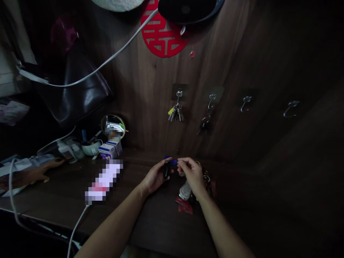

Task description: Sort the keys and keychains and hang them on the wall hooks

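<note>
Over the dark wooden desk, my left hand [153, 178] is closed around a small black key fob-like object [167, 170]. A blue tag [173, 162] sits between that object and my right hand [194, 175]. The fingertips of my right hand are pinched together at the tag's right end; exactly what they grip is too small to make out. Below and beside my right hand lies a small pile with a pale grey oval remote [185, 191], red packets [184, 206] and a metal ring [206, 178]. My right hand and forearm partly cover this pile.
Several adhesive hooks line the wooden back panel, with a key bunch [176, 114] and a dark key set [204, 125] hanging there. Leftward are a blurred-out phone [104, 181] on a white cable, small boxes [109, 149], a round mirror [114, 127] and a black bag [77, 86].
</note>
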### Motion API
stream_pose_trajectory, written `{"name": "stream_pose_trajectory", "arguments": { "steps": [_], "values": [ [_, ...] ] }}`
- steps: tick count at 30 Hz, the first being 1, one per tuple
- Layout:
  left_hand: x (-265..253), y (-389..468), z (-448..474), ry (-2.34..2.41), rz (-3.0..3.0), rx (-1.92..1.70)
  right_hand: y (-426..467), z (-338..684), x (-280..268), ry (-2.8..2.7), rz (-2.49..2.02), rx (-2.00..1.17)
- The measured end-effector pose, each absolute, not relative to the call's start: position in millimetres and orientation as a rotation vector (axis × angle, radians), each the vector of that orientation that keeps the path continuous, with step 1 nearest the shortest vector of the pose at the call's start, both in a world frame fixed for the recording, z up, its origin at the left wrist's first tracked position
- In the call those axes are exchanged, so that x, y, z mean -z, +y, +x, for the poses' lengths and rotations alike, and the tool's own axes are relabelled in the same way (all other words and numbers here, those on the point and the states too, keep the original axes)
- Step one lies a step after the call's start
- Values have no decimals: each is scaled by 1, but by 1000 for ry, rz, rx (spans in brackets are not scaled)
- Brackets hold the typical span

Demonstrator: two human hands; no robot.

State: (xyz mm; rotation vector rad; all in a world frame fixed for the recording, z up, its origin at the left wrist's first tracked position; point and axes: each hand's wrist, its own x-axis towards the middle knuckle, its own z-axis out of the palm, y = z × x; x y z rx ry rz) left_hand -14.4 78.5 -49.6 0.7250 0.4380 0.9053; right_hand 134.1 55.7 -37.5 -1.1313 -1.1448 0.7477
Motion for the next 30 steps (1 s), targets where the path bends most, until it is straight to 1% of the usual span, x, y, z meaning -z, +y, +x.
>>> {"name": "stream_pose_trajectory", "arguments": {
  "steps": [6,17,22,26,30],
  "values": [
    [48,73,-12,494,901,-925,53,134,35,-1144,-1119,-682],
    [48,74,-16,389,900,-839,59,142,38,-939,-1079,-760],
    [50,74,-16,372,883,-799,61,145,41,-999,-1180,-752],
    [51,75,-16,366,817,-796,62,146,44,-1167,-1265,-657],
    [52,76,-16,346,777,-783,61,146,43,-1252,-1282,-470]
  ]
}}
